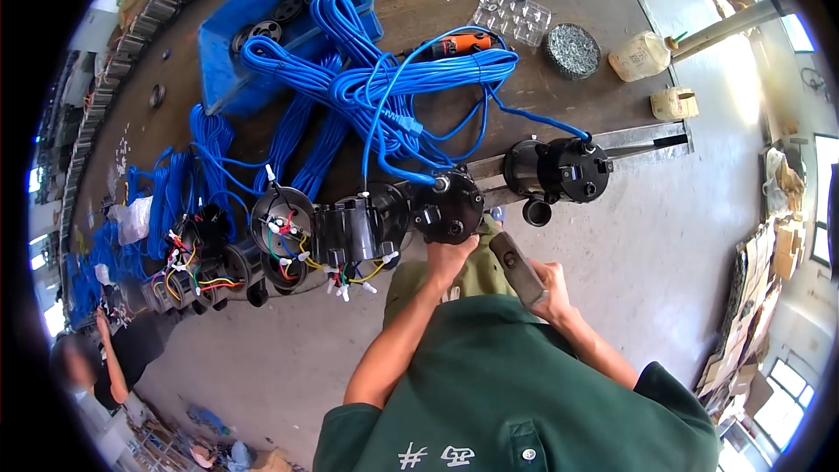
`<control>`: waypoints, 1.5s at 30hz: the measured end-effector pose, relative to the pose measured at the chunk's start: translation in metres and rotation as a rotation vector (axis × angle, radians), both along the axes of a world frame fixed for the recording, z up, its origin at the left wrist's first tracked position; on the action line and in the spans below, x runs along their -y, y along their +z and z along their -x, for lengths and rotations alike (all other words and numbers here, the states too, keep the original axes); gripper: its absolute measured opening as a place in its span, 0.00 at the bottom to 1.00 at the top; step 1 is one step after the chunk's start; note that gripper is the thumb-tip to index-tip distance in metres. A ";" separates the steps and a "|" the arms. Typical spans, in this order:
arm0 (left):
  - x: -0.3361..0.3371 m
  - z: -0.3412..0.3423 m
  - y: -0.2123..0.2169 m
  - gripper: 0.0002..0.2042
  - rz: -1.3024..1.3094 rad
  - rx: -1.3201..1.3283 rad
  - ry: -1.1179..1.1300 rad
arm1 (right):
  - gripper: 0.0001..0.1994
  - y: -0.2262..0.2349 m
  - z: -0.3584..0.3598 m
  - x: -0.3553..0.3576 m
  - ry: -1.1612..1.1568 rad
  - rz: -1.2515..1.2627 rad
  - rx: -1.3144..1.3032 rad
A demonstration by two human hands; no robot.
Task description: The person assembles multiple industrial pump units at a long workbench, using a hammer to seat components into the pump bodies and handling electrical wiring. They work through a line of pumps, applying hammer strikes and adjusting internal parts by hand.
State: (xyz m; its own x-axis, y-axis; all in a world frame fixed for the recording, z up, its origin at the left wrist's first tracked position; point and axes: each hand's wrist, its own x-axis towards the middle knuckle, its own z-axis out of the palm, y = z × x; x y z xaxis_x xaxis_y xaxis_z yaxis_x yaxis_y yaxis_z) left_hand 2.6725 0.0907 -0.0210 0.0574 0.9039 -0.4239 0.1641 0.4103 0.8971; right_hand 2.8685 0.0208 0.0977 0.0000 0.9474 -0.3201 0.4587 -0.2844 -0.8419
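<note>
My left hand (452,255) grips the underside of a round black pump housing (447,206) at the bench's front edge, where a blue cable (411,87) enters its top. My right hand (544,284) is closed around the handle of a grey metal hammer (514,264), held just right of the housing and below the bench edge. Another black housing (559,169) lies on its side on a metal rail (642,138) to the right. Left of my hand stand more black housings (350,232) with loose coloured wires and white connectors.
Coils of blue cable cover the brown bench, beside a blue plastic crate (262,17). An orange-handled tool (459,44), a clear blister tray (513,15), a round tin of screws (572,51) and a plastic jug (640,56) lie at the back. Another person (114,367) stands lower left. Cardboard is piled at right.
</note>
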 end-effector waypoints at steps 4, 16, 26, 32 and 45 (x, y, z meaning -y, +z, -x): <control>-0.009 0.008 0.005 0.31 0.104 -0.012 -0.123 | 0.06 0.001 -0.002 0.004 -0.027 0.058 -0.049; -0.010 -0.014 0.001 0.16 -0.365 -0.101 0.124 | 0.13 0.042 0.003 -0.036 0.273 -0.599 0.088; -0.005 -0.004 -0.009 0.27 -0.032 -0.120 -0.046 | 0.13 0.007 -0.019 0.005 -0.078 -0.010 0.013; 0.011 0.004 -0.003 0.22 0.337 0.149 0.055 | 0.12 0.010 -0.019 -0.007 -0.021 -0.046 0.044; 0.005 -0.007 -0.015 0.25 -0.006 -0.163 -0.055 | 0.13 0.061 -0.004 -0.031 -0.339 0.100 -0.551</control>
